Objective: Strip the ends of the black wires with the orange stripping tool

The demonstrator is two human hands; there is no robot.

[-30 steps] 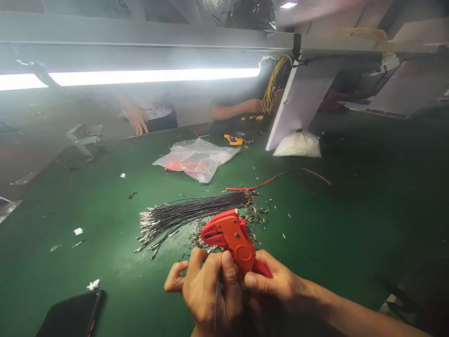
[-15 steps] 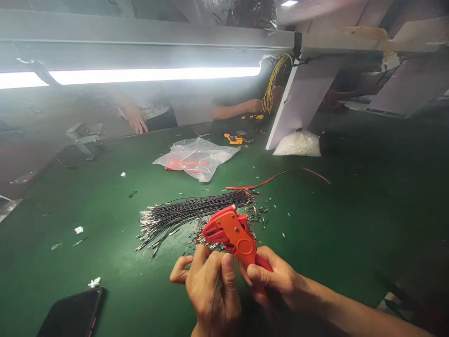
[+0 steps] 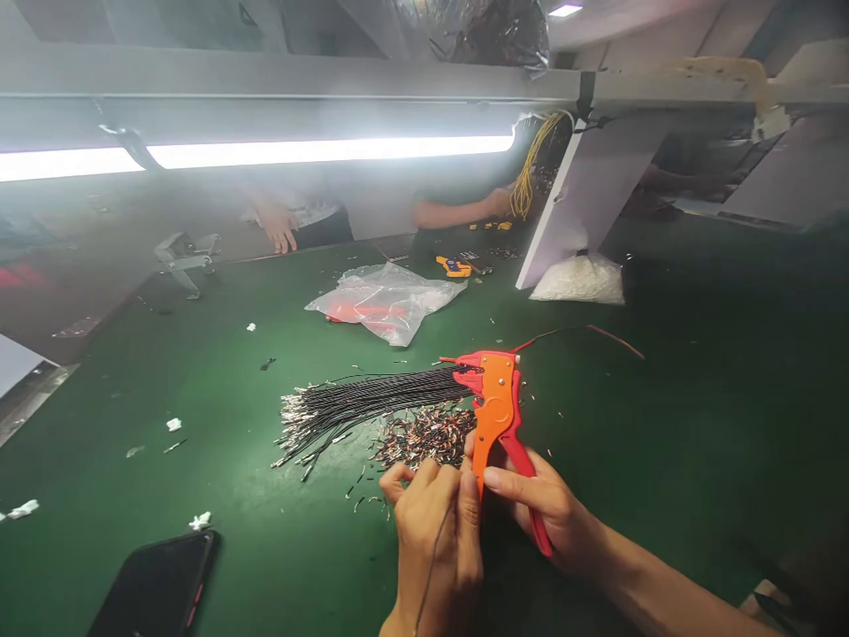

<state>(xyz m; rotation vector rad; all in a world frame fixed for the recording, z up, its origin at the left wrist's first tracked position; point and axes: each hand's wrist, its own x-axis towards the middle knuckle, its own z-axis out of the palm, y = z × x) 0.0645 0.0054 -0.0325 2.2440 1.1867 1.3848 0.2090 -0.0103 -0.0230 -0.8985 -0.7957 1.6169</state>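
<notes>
My right hand (image 3: 540,495) grips an orange and red wire stripper (image 3: 496,398), held upright with its handles apart and its jaws pointing left. Close beside it, my left hand (image 3: 434,522) is closed on a thin dark wire (image 3: 434,553) that trails down over the hand. The wire's far tip is hidden by my fingers. Behind the tool lies a bundle of black wires (image 3: 378,394) with metal terminals at their left ends. In front of the bundle is a heap of short black and copper offcuts (image 3: 424,435).
A black phone (image 3: 156,584) lies front left on the green table (image 3: 663,425). Farther back are a clear plastic bag (image 3: 391,296), a yellow tool (image 3: 452,266), a bag of white pieces (image 3: 578,279) and a red wire (image 3: 614,338). Other people's arms (image 3: 455,212) rest across the table.
The wire stripper has turned from leaning left to upright, and its handles have spread apart. My left hand, still pinching the wire, has shifted right in view. The whole view has also shifted slightly.
</notes>
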